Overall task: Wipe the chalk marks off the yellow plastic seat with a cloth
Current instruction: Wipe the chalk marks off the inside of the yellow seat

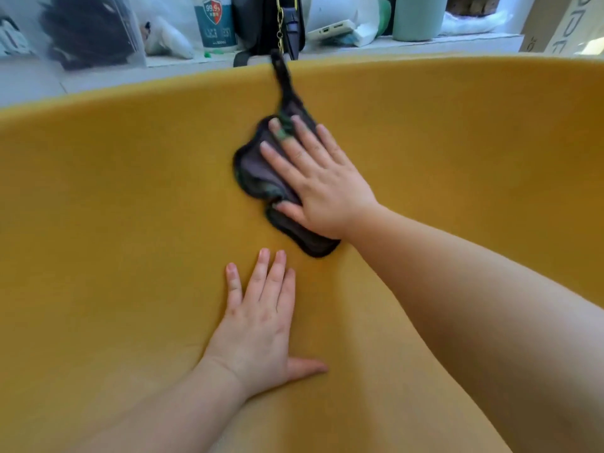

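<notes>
Both grips spread flat: right hand (322, 188) presses one cloth (258, 171), left hand (258, 325) on one yellow seat (114, 207).

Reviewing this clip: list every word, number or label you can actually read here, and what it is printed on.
"99.9%": on the shield badge of the white bottle on the ledge behind the seat.
Smaller print under that badge, including a volume mark ending in "ml": too blurred to read.
Large letters on the cardboard box at top right: cut off, unreadable.
Yellow seat and cloth: no text.

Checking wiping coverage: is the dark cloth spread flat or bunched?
Bunched: the cloth lies crumpled in uneven folds under the flat right hand, one end trailing up the seat.
</notes>
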{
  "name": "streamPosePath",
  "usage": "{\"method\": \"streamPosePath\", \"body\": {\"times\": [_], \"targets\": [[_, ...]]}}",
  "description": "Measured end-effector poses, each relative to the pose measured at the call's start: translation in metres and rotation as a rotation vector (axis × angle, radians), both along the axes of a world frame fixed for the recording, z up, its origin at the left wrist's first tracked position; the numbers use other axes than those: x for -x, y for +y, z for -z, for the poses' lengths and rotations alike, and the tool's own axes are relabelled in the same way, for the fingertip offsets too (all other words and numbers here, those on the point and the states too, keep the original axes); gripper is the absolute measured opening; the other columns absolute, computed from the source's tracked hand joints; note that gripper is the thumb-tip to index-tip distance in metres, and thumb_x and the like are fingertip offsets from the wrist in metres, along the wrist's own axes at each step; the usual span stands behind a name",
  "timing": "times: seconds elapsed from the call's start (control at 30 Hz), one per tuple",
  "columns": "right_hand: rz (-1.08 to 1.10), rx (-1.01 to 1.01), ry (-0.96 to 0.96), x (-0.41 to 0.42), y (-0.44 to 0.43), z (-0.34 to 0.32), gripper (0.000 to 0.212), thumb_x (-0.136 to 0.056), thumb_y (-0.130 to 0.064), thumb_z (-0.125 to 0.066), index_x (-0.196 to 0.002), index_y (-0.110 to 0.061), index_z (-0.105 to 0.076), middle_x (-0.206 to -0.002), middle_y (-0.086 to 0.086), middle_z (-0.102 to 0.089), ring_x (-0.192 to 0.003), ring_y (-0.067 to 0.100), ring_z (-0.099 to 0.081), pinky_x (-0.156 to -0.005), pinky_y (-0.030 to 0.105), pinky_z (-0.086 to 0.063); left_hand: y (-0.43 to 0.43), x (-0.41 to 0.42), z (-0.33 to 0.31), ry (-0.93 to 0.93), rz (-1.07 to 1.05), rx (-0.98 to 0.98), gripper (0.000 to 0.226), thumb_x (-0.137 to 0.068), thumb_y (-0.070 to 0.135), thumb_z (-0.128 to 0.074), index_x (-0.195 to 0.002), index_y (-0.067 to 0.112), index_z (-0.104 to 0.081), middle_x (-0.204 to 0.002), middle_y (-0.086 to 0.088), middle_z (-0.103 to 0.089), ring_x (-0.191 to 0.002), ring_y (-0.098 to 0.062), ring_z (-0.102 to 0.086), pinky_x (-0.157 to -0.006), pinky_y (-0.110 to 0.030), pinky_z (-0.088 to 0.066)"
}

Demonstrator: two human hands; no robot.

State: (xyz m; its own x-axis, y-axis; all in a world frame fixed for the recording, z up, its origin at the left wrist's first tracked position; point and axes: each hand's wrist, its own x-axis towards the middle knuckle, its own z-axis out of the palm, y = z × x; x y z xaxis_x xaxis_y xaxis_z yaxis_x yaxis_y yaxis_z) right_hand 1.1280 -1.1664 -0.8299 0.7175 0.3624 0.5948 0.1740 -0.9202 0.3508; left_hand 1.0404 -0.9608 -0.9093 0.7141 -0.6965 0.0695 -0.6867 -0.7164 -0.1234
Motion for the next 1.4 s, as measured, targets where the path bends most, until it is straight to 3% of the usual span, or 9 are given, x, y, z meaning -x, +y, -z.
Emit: {"method": "streamPosePath", "body": {"times": [0.17, 0.27, 0.47, 0.63, 0.87, 1.07, 1.2, 1.3, 1.4], "targets": [[0.568, -0.721, -0.109, -0.018, -0.007, -0.032, 0.095, -0.096, -0.065, -0.030, -0.162, -0.004, -0.001, -0.167, 0.029, 0.006, -0.153, 0.051, 0.004, -0.124, 0.061, 0.001, 0.000, -0.002, -0.005, 0.058, -0.004, -0.029, 0.140, -0.054, 0.100, -0.038, -0.148, -0.003, -0.037, -0.162, -0.022, -0.020, -0.151, -0.042, -0.006, -0.110, -0.077, -0.011], [0.226, -0.477, -0.110, -0.024, 0.067, -0.033, 0.087, -0.097, -0.060, -0.037, -0.162, -0.009, -0.011, -0.169, 0.022, -0.004, -0.154, 0.050, 0.000, -0.125, 0.058, 0.000, 0.001, -0.002, -0.007, 0.056, -0.024, -0.074, 0.141, -0.059, 0.099, -0.032, -0.157, 0.002, -0.002, -0.165, -0.014, 0.012, -0.147, -0.037, 0.027, -0.109, -0.074, 0.014], [-0.135, -0.033, 0.029, -0.013, 0.096, -0.011, 0.078, -0.096, -0.055, -0.044, -0.162, -0.021, -0.021, -0.170, 0.010, -0.017, -0.157, 0.036, -0.010, -0.127, 0.050, -0.006, 0.002, -0.001, -0.010, 0.048, -0.025, -0.087, 0.138, -0.059, 0.098, -0.034, -0.155, 0.002, -0.014, -0.164, -0.014, -0.001, -0.147, -0.035, 0.016, -0.110, -0.072, 0.013], [0.289, -0.188, 0.079, 0.010, -0.030, 0.002, 0.088, -0.094, -0.061, -0.043, -0.163, -0.018, -0.009, -0.171, 0.017, -0.002, -0.157, 0.040, -0.003, -0.127, 0.054, -0.002, 0.002, -0.003, -0.003, -0.010, 0.049, -0.024, 0.122, -0.054, 0.098, -0.037, -0.131, 0.005, -0.058, -0.156, -0.019, -0.036, -0.149, -0.040, -0.018, -0.109, -0.077, -0.011], [0.619, -0.457, 0.318, 0.100, -0.048, 0.094, 0.094, -0.093, -0.071, -0.026, -0.162, -0.010, -0.007, -0.168, 0.025, 0.005, -0.154, 0.047, -0.001, -0.125, 0.059, -0.003, 0.001, 0.001, -0.001, -0.129, 0.083, 0.070, 0.089, -0.061, 0.087, -0.046, -0.102, 0.010, -0.063, -0.125, -0.015, -0.059, -0.127, -0.038, -0.049, -0.103, -0.078, -0.026], [0.172, -0.195, 0.711, 0.190, 0.015, 0.117, 0.091, -0.091, -0.076, -0.022, -0.163, -0.020, -0.017, -0.170, 0.014, -0.004, -0.154, 0.043, 0.006, -0.124, 0.061, -0.014, 0.007, 0.011, -0.010, -0.168, 0.017, 0.165, 0.052, -0.074, 0.058, -0.048, -0.095, 0.013, -0.062, -0.114, -0.013, -0.061, -0.111, -0.034, -0.053, -0.107, -0.066, -0.032], [-0.198, 0.064, 1.075, 0.254, -0.015, 0.092, 0.081, -0.096, -0.079, -0.016, -0.161, -0.039, 0.010, -0.169, -0.003, 0.018, -0.153, 0.025, 0.027, -0.123, 0.042, 0.019, 0.020, 0.021, -0.025, -0.097, -0.104, -0.066, 0.061, -0.083, 0.062, -0.042, -0.125, 0.019, -0.053, -0.145, -0.013, -0.044, -0.137, -0.035, -0.035, -0.115, -0.060, -0.022], [0.292, 0.067, 0.718, 0.243, -0.093, 0.082, 0.099, -0.085, -0.090, -0.017, -0.160, -0.031, 0.007, -0.170, 0.012, -0.015, -0.156, 0.033, -0.004, -0.126, 0.047, -0.001, 0.041, 0.023, -0.038, -0.074, -0.192, -0.144, 0.071, -0.087, 0.066, -0.042, -0.144, 0.024, -0.033, -0.161, -0.010, -0.017, -0.148, -0.034, -0.014, -0.119, -0.053, -0.015], [0.863, -0.222, 0.674, 0.203, -0.112, 0.070, 0.115, -0.076, -0.093, 0.003, -0.162, -0.017, 0.009, -0.170, 0.018, 0.010, -0.156, 0.040, 0.011, -0.125, 0.055, 0.006, 0.061, 0.021, -0.058, -0.107, -0.191, -0.241, 0.072, -0.086, 0.067, -0.044, -0.143, 0.025, -0.033, -0.160, -0.011, -0.016, -0.145, -0.034, -0.016, -0.116, -0.054, -0.019]]}}
